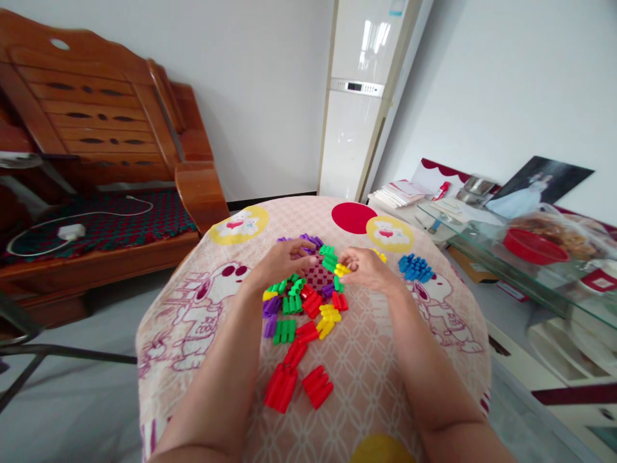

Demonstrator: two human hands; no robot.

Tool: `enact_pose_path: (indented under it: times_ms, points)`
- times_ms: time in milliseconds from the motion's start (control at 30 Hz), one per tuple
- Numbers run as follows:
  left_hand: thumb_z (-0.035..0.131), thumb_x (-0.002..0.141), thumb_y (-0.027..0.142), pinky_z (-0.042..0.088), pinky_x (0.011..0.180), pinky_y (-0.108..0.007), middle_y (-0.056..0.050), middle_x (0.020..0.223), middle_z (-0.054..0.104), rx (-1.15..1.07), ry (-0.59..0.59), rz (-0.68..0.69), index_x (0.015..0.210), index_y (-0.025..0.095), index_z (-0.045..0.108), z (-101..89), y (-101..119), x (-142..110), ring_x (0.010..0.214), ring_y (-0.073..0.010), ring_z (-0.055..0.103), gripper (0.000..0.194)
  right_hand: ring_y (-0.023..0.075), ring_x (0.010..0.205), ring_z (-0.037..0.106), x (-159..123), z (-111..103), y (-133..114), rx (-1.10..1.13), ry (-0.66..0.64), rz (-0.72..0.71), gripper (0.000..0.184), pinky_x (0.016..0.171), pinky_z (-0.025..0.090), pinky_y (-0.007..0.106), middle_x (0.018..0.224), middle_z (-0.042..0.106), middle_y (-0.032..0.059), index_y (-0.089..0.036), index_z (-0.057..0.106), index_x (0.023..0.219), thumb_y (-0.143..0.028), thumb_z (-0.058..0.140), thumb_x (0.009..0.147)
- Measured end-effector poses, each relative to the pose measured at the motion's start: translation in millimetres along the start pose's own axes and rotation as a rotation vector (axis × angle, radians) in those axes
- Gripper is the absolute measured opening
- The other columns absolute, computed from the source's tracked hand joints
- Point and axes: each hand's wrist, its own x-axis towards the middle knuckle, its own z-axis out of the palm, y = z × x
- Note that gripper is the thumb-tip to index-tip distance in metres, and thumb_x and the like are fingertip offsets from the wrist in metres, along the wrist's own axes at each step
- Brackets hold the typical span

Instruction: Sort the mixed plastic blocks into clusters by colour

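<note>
Pinching a yellow piece (342, 270) between thumb and fingers, the right hand (354, 267) works above the round table (371, 360). The left hand (299, 258) hovers nearby, fingers loosely curled; whether it grips anything, I cannot tell. Green pieces (329, 258) lie between the 2 hands, purple pieces (311, 242) just beyond. Nearer the body, 2 red pieces (317, 386) sit apart from the mixed pile, and blue pieces (415, 268) cluster right of the right hand.

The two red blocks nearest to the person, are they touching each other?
Apart. The head view shows tablecloth between the left red block and the right red block.
</note>
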Motion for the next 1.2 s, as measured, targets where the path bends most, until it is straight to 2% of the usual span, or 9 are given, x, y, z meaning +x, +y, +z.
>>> enact_pose_path:
  times_ms: [133, 233, 433, 533, 600, 700, 800, 967, 1200]
  points:
    - [0.072, 0.074, 0.041, 0.057, 0.06, -0.03, -0.005, 0.084, 0.076, 0.033, -0.124, 0.052, 0.111, 0.02, 0.073, 30.7, 6.4, 7.3, 0.067, -0.0203, 0.07, 0.042, 0.0115, 0.068, 0.056, 2.8, 24.8, -13.0, -0.151, -0.012, -0.073, 0.032, 0.062, 0.041, 0.021, 0.077, 0.064, -0.0037, -0.017, 0.067, 0.094, -0.021, 0.074, 0.063]
    - [0.071, 0.075, 0.04, 0.056, 0.055, -0.029, -0.003, 0.073, 0.073, -0.032, -0.083, 0.004, 0.113, 0.018, 0.071, 27.5, 3.9, 6.8, 0.058, -0.0184, 0.068, 0.043, 0.0129, 0.07, 0.059, 0.6, 20.3, -11.7, -0.195, 0.011, -0.055, 0.037, 0.063, 0.042, 0.022, 0.078, 0.066, -0.0028, -0.018, 0.069, 0.1, -0.019, 0.074, 0.063]
    - [0.074, 0.072, 0.039, 0.051, 0.048, -0.024, 0.001, 0.06, 0.064, -0.129, 0.169, -0.051, 0.109, 0.014, 0.067, -6.3, -4.5, 0.3, 0.049, -0.0137, 0.061, 0.045, 0.0185, 0.081, 0.067, -9.3, -34.5, 15.9, -0.169, 0.238, 0.041, 0.043, 0.071, 0.05, 0.027, 0.094, 0.073, 0.0039, -0.019, 0.071, 0.106, -0.02, 0.073, 0.063]
    - [0.075, 0.069, 0.039, 0.05, 0.047, -0.024, 0.001, 0.057, 0.063, -0.13, 0.298, -0.086, 0.104, 0.013, 0.066, -16.8, -13.6, -0.1, 0.047, -0.0131, 0.059, 0.044, 0.0193, 0.076, 0.066, -18.5, -64.1, 32.7, -0.334, 0.427, 0.194, 0.04, 0.068, 0.049, 0.028, 0.085, 0.072, 0.003, -0.018, 0.069, 0.099, -0.023, 0.075, 0.06]
    - [0.076, 0.067, 0.038, 0.05, 0.047, -0.024, 0.001, 0.057, 0.063, -0.118, 0.349, -0.105, 0.1, 0.013, 0.066, -20.1, -18.6, 0.4, 0.047, -0.0129, 0.059, 0.042, 0.0199, 0.074, 0.065, -23.5, -74.8, 41.4, -0.521, 0.484, 0.315, 0.036, 0.066, 0.046, 0.029, 0.079, 0.069, 0.0019, -0.019, 0.067, 0.094, -0.024, 0.077, 0.059]
    - [0.077, 0.065, 0.038, 0.05, 0.048, -0.024, 0.001, 0.058, 0.064, -0.131, 0.372, -0.122, 0.098, 0.013, 0.067, -21.4, -22.4, 1.0, 0.048, -0.013, 0.059, 0.043, 0.0199, 0.073, 0.063, -25.3, -75.9, 52.9, -0.726, 0.438, 0.458, 0.031, 0.063, 0.042, 0.028, 0.077, 0.068, 0.0019, -0.02, 0.065, 0.086, -0.025, 0.078, 0.059]
    - [0.079, 0.062, 0.041, 0.051, 0.05, -0.025, 0.001, 0.06, 0.065, -0.145, 0.368, -0.132, 0.097, 0.013, 0.067, -21.3, -24.4, 1.2, 0.05, -0.0135, 0.061, 0.046, 0.0187, 0.072, 0.062, -21.1, -68.4, 64.9, -0.781, 0.385, 0.468, 0.03, 0.062, 0.04, 0.026, 0.078, 0.068, 0.002, -0.02, 0.062, 0.083, -0.024, 0.079, 0.058]
    - [0.081, 0.058, 0.043, 0.053, 0.051, -0.026, 0.001, 0.06, 0.065, -0.132, 0.356, -0.16, 0.095, 0.014, 0.067, -25.8, -32.8, 0.5, 0.052, -0.0153, 0.063, 0.05, 0.0207, 0.076, 0.065, -16.0, -60.8, 77.8, -0.755, 0.37, 0.444, 0.034, 0.065, 0.043, 0.027, 0.08, 0.07, 0.0044, -0.018, 0.062, 0.084, -0.022, 0.081, 0.055]
    - [0.076, 0.061, 0.041, 0.051, 0.047, -0.024, 0.001, 0.056, 0.065, 0.011, 0.342, -0.252, 0.089, 0.017, 0.07, -43.6, -45.9, -8.1, 0.048, -0.0163, 0.063, 0.037, 0.0203, 0.072, 0.067, -21.6, -65.7, 72.2, -0.634, 0.295, 0.494, 0.039, 0.064, 0.045, 0.026, 0.075, 0.071, 0.0023, -0.016, 0.064, 0.095, -0.016, 0.076, 0.058]
